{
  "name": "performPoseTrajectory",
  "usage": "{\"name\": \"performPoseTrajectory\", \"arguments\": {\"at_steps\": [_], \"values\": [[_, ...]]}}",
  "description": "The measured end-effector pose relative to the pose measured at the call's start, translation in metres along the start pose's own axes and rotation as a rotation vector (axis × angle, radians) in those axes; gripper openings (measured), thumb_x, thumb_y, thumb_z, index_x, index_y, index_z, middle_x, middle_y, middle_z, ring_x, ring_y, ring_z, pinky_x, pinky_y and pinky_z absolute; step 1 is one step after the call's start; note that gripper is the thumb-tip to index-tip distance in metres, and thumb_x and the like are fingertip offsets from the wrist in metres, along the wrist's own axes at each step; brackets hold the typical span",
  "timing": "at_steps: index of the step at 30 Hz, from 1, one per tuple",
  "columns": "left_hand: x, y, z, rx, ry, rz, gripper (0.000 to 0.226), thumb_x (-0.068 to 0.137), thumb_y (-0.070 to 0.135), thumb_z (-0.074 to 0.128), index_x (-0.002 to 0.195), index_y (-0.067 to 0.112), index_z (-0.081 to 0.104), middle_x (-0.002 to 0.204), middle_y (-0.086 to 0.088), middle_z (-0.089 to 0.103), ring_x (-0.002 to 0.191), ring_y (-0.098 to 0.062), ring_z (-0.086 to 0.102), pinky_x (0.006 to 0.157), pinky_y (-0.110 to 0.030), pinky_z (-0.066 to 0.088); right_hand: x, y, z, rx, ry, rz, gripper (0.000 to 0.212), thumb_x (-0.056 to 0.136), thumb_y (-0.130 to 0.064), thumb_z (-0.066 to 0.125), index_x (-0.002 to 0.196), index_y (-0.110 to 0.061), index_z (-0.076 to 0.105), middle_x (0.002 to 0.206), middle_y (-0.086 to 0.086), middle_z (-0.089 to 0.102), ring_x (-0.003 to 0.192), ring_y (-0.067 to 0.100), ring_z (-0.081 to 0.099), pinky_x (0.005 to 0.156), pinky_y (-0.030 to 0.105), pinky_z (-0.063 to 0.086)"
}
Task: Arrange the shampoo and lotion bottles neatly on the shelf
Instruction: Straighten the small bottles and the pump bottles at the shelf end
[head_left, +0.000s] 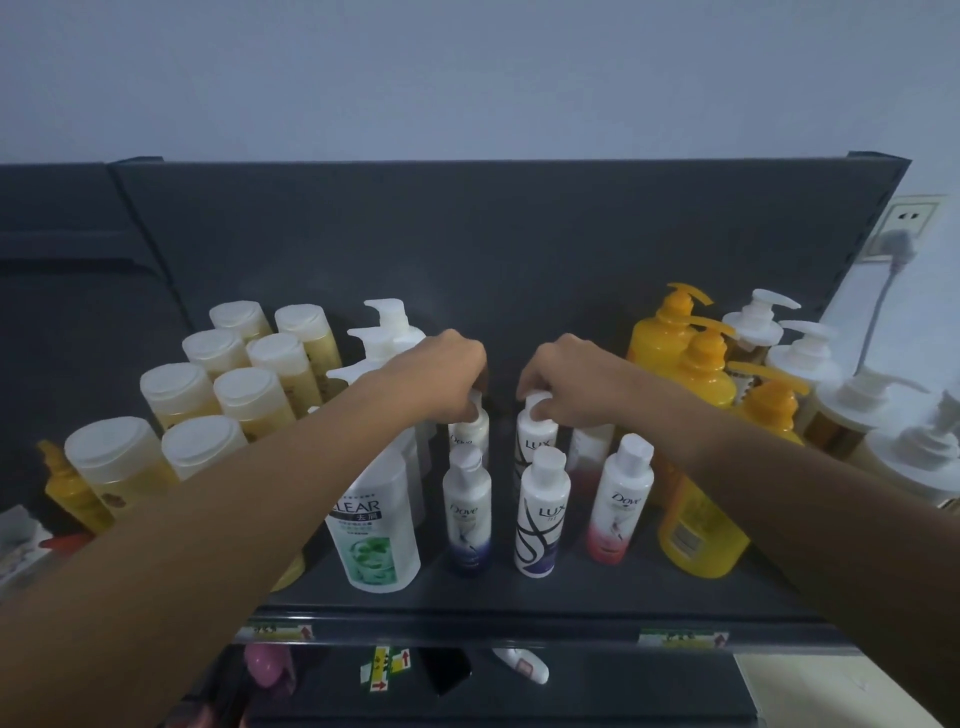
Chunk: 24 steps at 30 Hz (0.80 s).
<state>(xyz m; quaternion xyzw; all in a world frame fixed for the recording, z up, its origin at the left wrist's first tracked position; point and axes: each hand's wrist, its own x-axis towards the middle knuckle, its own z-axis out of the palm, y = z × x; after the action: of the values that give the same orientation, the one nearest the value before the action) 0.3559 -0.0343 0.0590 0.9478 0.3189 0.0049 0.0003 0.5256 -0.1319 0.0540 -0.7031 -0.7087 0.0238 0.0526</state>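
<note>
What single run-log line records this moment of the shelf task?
stage: arranging | left hand: gripping rear Dove bottle cap | right hand: gripping rear Lux bottle cap | both bottles upright on shelf

Dim, bluish, flat light with soft shadows; wide-angle bending at the edges, where detail blurs

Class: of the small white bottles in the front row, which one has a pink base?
The right-hand Dove bottle. The other Dove bottle fades to dark blue, and the Lux bottle carries black swirls.
</note>
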Motion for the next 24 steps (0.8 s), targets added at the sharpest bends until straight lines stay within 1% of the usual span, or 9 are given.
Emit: {"name": "performPoseTrajectory", "arguments": {"at_steps": [5,9,13,15,17,20,22,24], "values": [[-0.003,0.000,0.000,-0.029,-0.005,0.011,0.033,0.078,0.026,0.078,0.111,0.023,0.077,0.098,-0.001,0.071,0.090,-0.023,0.068,0.070,-0.039,0.060,-0.001,0.000,-0.001,0.014,0.003,0.007,0.031,0.088,-0.021,0.077,0.118,-0.018,0.076,0.117,0.000,0.073,0.106,0.020,0.067,0.076,0.024,0.044],[-0.004,0.002,0.000,-0.031,-0.013,0.017,0.036,0.079,0.028,0.079,0.114,0.023,0.076,0.098,0.000,0.072,0.090,-0.022,0.068,0.070,-0.037,0.059,-0.002,-0.002,-0.005,0.005,-0.019,-0.003,0.034,0.088,-0.023,0.077,0.121,-0.019,0.075,0.119,-0.001,0.072,0.107,0.019,0.065,0.076,0.024,0.043],[-0.002,0.003,-0.007,-0.014,-0.057,0.008,0.047,0.077,0.041,0.081,0.120,0.024,0.072,0.094,0.004,0.067,0.091,-0.022,0.067,0.073,-0.036,0.057,-0.012,-0.002,-0.022,-0.001,-0.026,-0.006,0.044,0.087,-0.033,0.079,0.129,-0.023,0.071,0.115,-0.002,0.073,0.101,0.017,0.067,0.078,0.027,0.052],[0.002,0.009,-0.014,-0.014,-0.027,0.018,0.043,0.079,0.044,0.076,0.118,0.027,0.072,0.093,0.006,0.068,0.091,-0.023,0.067,0.075,-0.039,0.058,-0.024,0.005,-0.034,-0.007,-0.023,0.022,0.041,0.086,-0.037,0.079,0.124,-0.022,0.073,0.108,-0.003,0.075,0.098,0.016,0.068,0.081,0.030,0.057],[0.011,0.024,-0.018,-0.079,0.037,0.023,0.037,0.084,0.044,0.069,0.118,0.031,0.072,0.102,0.006,0.072,0.097,-0.023,0.068,0.081,-0.041,0.058,-0.040,0.014,-0.046,-0.018,-0.048,0.044,0.036,0.086,-0.039,0.079,0.117,-0.021,0.076,0.103,-0.005,0.076,0.091,0.012,0.068,0.078,0.028,0.057],[0.026,0.057,-0.020,-0.234,0.066,0.072,0.038,0.089,0.044,0.068,0.125,0.032,0.070,0.114,0.005,0.072,0.105,-0.021,0.067,0.092,-0.041,0.056,-0.063,0.023,-0.053,-0.050,-0.128,0.042,0.034,0.086,-0.040,0.079,0.112,-0.019,0.077,0.100,-0.006,0.075,0.079,0.005,0.061,0.069,0.021,0.051],[0.033,0.078,-0.017,-0.264,0.046,0.118,0.038,0.089,0.047,0.070,0.124,0.031,0.071,0.113,0.004,0.072,0.103,-0.021,0.068,0.092,-0.040,0.056,-0.074,0.027,-0.049,-0.039,-0.180,0.034,0.035,0.085,-0.040,0.079,0.112,-0.019,0.077,0.099,-0.006,0.076,0.077,0.004,0.059,0.063,0.017,0.045],[0.038,0.094,-0.012,-0.241,0.016,0.141,0.030,0.088,0.047,0.071,0.113,0.030,0.074,0.105,0.002,0.072,0.095,-0.022,0.069,0.085,-0.041,0.058,-0.082,0.029,-0.042,-0.028,-0.203,0.020,0.033,0.084,-0.037,0.080,0.111,-0.018,0.077,0.099,-0.007,0.076,0.078,0.004,0.059,0.059,0.012,0.039]]}}
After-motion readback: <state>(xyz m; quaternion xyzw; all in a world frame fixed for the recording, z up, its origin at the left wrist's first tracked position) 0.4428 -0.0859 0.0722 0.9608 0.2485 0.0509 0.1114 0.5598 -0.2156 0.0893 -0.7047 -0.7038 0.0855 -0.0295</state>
